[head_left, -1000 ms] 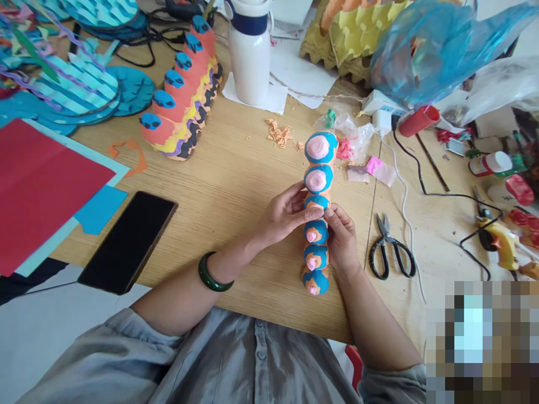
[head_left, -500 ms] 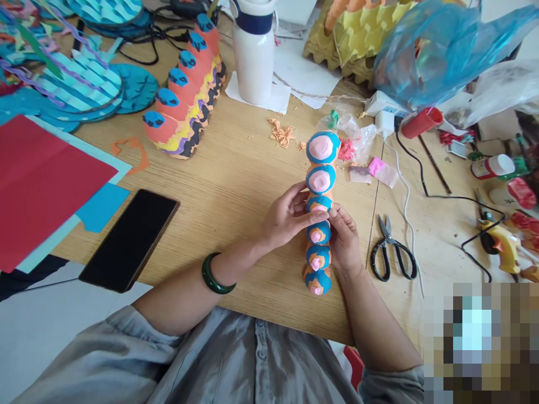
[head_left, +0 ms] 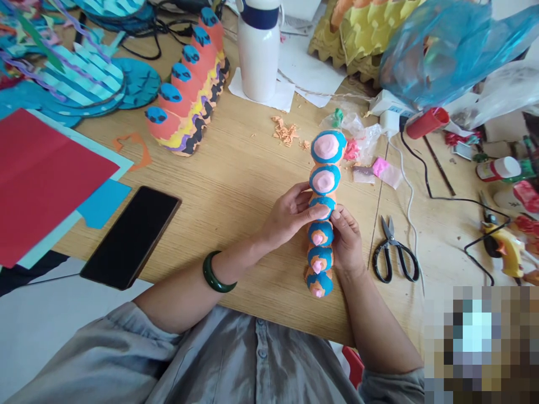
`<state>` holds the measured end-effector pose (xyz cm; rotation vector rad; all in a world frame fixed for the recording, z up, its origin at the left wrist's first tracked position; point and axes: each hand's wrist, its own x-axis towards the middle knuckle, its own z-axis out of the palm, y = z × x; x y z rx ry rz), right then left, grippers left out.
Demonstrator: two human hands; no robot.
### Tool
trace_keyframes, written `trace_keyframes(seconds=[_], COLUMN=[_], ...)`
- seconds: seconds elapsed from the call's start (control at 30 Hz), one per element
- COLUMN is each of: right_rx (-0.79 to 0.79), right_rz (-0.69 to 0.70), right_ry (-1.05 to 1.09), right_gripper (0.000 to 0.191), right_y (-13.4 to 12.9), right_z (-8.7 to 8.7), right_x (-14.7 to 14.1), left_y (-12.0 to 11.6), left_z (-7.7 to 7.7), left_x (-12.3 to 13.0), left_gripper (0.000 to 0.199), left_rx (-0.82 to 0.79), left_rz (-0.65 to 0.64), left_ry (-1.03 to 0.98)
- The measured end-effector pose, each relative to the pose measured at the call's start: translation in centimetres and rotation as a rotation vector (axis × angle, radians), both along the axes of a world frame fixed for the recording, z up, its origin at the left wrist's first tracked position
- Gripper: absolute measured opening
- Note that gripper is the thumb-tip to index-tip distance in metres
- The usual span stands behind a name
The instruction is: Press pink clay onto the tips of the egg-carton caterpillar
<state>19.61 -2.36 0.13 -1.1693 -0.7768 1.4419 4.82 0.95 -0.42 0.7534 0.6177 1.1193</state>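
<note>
An egg-carton strip (head_left: pixel 322 182) stretches away from me, its bumps covered in orange and blue clay with pink dabs on top. The two far bumps carry wide, flat pink patches; the near ones have small pink lumps. From the left side, my left hand (head_left: pixel 286 219) holds the strip, its thumb lying on the third bump from the far end and covering most of the pink there. My right hand (head_left: pixel 348 238) grips the right edge, thumb and fingers closed on it near the same bump. Black-handled scissors (head_left: pixel 391 252) lie right of my right hand.
A finished-looking orange, yellow and black bumpy piece (head_left: pixel 187 92) stands at the back left, beside a white bottle (head_left: pixel 259 56). Nearer are a phone (head_left: pixel 132 235) and red paper (head_left: pixel 50 185). Orange scraps (head_left: pixel 285 132), cables, a blue plastic bag (head_left: pixel 433 56) and a glue gun (head_left: pixel 505 247) occupy the right and back.
My left thumb has slid slightly across the third bump, covering more of its pink clay. The strip stays in both hands, and the whole view has shifted a little.
</note>
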Motion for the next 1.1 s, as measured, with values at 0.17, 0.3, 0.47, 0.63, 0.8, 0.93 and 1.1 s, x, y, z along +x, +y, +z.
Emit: trace_keyframes(seconds=[0.17,0.3,0.47,0.63,0.8,0.93,1.1], right_rx=[-0.042,-0.106,-0.118,-0.127,-0.128,-0.135,-0.114], right_rz=[0.012,0.051,0.064,0.042,0.026,0.035,0.053], right_ry=[0.018,0.070,0.087,0.065,0.088,0.066,0.034], right_gripper=[0.031,0.035,0.037,0.038,0.036,0.034,0.035], right_y=[0.05,0.13,0.15,0.18,0.26,0.36,0.43], right_z=[0.01,0.23,0.15,0.16,0.04,-0.07,0.11], right_x=[0.05,0.04,0.13,0.17,0.19,0.27,0.39], left_y=[0.17,0.16,0.17,0.31,0.46,0.47,0.27], left_z=[-0.43,-0.20,-0.48,-0.91,-0.80,-0.65,-0.02], left_x=[0.07,0.08,0.07,0.16,0.19,0.20,0.09], left_gripper=[0.053,0.047,0.047,0.047,0.050,0.050,0.038], left_rx=[-0.073,-0.061,-0.051,-0.051,-0.095,-0.120,-0.133], left_rz=[-0.021,-0.015,-0.038,-0.095,-0.114,-0.121,-0.106], left_ry=[0.004,0.004,0.017,-0.028,-0.077,-0.111,-0.116])
